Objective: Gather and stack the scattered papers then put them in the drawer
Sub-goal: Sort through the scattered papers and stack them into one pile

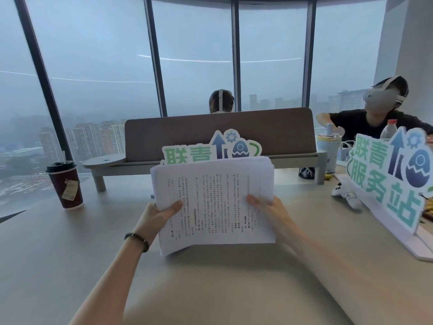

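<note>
A thick stack of white printed papers (214, 200) is held upright in front of me, above the beige table (222, 285). My left hand (157, 215) grips its left edge, thumb on the front sheet. My right hand (267, 207) grips its right edge the same way. The sheets are roughly squared, with the lower left corner fanning out a little. No drawer is in view.
A dark red coffee cup (66, 185) stands at the left. Behind the stack are a grey desk shelf (220, 160) and a green-lettered sign (210, 151). A larger sign (393, 174), a white controller (346, 194) and bottles sit at right. Two people sit beyond.
</note>
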A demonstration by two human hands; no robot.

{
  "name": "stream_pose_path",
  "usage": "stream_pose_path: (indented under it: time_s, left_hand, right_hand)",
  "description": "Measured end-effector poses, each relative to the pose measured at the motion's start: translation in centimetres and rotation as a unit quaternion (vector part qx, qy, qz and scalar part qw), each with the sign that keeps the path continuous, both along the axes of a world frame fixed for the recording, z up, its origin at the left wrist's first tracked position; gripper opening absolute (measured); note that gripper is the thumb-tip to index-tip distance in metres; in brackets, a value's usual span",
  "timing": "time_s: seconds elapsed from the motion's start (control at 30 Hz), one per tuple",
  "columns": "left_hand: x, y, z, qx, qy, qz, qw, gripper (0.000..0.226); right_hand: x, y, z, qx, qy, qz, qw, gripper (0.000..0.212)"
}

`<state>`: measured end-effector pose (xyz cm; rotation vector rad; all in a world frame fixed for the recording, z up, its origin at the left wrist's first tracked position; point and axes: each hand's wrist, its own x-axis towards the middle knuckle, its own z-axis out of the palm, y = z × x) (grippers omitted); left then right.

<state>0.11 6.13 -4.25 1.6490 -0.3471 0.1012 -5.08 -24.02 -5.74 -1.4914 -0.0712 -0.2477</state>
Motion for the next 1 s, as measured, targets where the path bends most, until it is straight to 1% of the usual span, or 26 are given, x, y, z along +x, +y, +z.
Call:
stream_pose_path:
  time_s: [0.07, 0.1, 0.2, 0.27, 0.33, 0.43, 0.5, 0.53, 0.6, 0.63, 0.67, 0.7, 0.77, 0.8, 0.87, 0.9, 0.93, 1.0]
  left_hand:
    - [-0.1, -0.2, 0.5, 0.027, -0.018, 0.004, 0.999, 0.014]
    - [-0.1, -0.1, 0.6, 0.027, -0.015, 0.001, 1.0, 0.014]
    - [-0.2, -0.1, 0.9, -0.028, 0.06, -0.022, 0.998, 0.02]
    - [-0.1, -0.1, 0.9, -0.053, 0.1, -0.025, 0.993, 0.022]
    - [0.2, 0.0, 0.6, -0.073, 0.135, -0.01, 0.988, 0.025]
    - [0.5, 0.0, 0.4, -0.121, 0.176, -0.004, 0.977, 0.036]
    - [0.4, -0.5, 0.5, -0.169, 0.193, -0.008, 0.967, 0.037]
    - [0.3, -0.9, 0.7, -0.196, 0.196, -0.005, 0.961, 0.033]
    - [0.0, -2.2, 1.0, -0.247, 0.19, 0.021, 0.95, 0.03]
    - [-0.2, -3.1, 1.1, -0.271, 0.18, 0.037, 0.945, 0.032]
    - [-0.6, -3.9, 1.2, -0.295, 0.171, 0.053, 0.939, 0.034]
    - [-1.1, -4.8, 1.4, -0.316, 0.16, 0.062, 0.933, 0.035]
    - [-2.3, -6.8, 1.7, -0.342, 0.144, 0.072, 0.926, 0.027]
    - [-3.0, -7.7, 1.9, -0.345, 0.14, 0.07, 0.925, 0.02]
    - [-4.1, -9.0, 2.2, -0.333, 0.138, 0.063, 0.93, 0.011]
    - [-4.4, -9.3, 2.3, -0.323, 0.135, 0.056, 0.935, 0.01]
    - [-4.7, -9.3, 2.4, -0.313, 0.123, 0.041, 0.941, 0.013]
    - [-4.7, -8.4, 2.8, -0.313, 0.075, -0.03, 0.946, 0.025]
  right_hand:
    - [0.1, 0.0, 0.0, -0.008, 0.015, -0.019, 1.0, 0.037]
    - [0.3, 0.0, 0.1, -0.012, 0.02, -0.04, 0.999, 0.038]
    - [1.1, 0.1, 0.5, -0.018, 0.051, -0.109, 0.993, 0.039]
    - [1.6, -0.1, 0.8, -0.041, 0.086, -0.121, 0.988, 0.038]
    - [1.7, -1.1, 1.7, -0.04, 0.115, -0.082, 0.989, 0.032]
    - [1.5, -3.3, 3.6, 0.008, 0.138, 0.009, 0.99, 0.029]
    - [1.0, -4.1, 4.4, 0.076, 0.128, 0.023, 0.989, 0.034]
    - [0.8, -4.1, 4.5, 0.136, 0.119, 0.02, 0.983, 0.039]
    - [0.5, -3.0, 4.2, 0.279, 0.1, 0.006, 0.955, 0.049]
    - [0.5, -2.0, 4.1, 0.327, 0.081, 0.009, 0.941, 0.053]
    - [0.6, -0.7, 4.2, 0.348, 0.068, 0.004, 0.935, 0.053]
    - [0.6, 0.9, 4.4, 0.351, 0.056, -0.004, 0.935, 0.05]
    - [1.0, 3.9, 4.6, 0.35, 0.047, -0.029, 0.935, 0.039]
    - [1.3, 5.0, 4.8, 0.347, 0.047, -0.057, 0.935, 0.033]
    - [2.3, 5.7, 4.5, 0.314, 0.048, -0.155, 0.935, 0.031]
    - [2.6, 5.6, 4.3, 0.289, 0.049, -0.194, 0.936, 0.031]
    - [2.6, 5.3, 4.3, 0.283, 0.045, -0.21, 0.935, 0.031]
    - [2.4, 4.4, 4.3, 0.286, 0.035, -0.197, 0.937, 0.025]
